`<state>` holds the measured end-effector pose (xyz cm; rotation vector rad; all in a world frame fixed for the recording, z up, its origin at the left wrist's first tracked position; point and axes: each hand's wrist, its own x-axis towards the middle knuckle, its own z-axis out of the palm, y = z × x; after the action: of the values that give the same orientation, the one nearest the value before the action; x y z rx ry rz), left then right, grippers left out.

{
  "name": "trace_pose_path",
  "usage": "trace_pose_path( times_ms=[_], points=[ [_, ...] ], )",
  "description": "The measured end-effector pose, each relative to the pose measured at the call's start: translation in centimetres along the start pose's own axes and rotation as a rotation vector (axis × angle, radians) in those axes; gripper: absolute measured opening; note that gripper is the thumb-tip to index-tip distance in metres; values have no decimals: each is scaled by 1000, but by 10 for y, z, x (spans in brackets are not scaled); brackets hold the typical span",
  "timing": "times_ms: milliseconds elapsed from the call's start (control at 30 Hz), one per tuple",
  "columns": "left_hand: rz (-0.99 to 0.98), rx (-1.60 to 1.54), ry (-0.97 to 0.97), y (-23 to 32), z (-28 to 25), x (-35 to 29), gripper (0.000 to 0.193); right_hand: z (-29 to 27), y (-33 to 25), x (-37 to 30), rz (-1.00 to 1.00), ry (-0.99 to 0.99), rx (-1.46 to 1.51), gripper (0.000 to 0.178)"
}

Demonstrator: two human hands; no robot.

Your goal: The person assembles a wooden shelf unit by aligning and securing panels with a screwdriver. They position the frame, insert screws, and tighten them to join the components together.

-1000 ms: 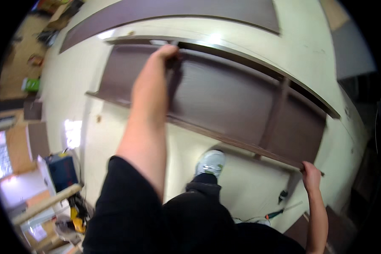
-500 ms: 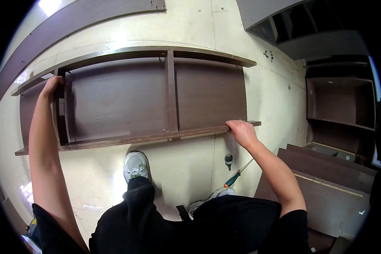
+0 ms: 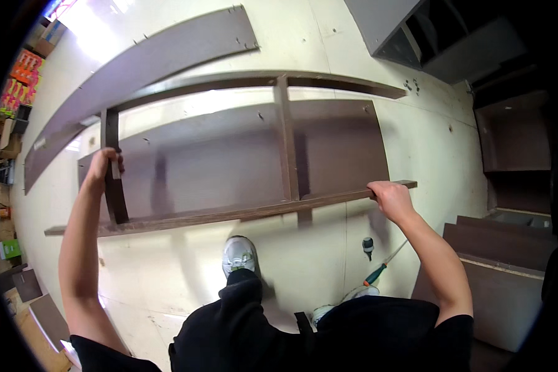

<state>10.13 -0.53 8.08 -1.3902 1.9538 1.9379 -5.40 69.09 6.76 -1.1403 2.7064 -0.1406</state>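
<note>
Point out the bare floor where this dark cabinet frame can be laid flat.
Widest bare floor: below the frame, between the left hand and the grey shoe. A second patch lies right of the frame, before the stacked panels. Crowded: the screwdriver under the right hand, and the loose long board above.

Right shoe (image 3: 338,305) mostly hidden behind knee — left-edge shelf goods (image 3: 20,80) too small, blurred to identify.

One dark brown shelf frame (image 3: 229,180), one loose long board (image 3: 136,62), two hands, two screwdrivers, and two grey shoes show.
</note>
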Motion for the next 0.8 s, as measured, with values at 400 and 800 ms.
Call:
trace_pose_path(
  times_ms=[400,800],
  points=[
    [1240,573,180,526,-61,-323,39,-226,-54,72,-254,750,99,32],
    [1963,1538,818,590,250,-503,26,-429,-142,116,-591,819,1267,94]
  ],
)
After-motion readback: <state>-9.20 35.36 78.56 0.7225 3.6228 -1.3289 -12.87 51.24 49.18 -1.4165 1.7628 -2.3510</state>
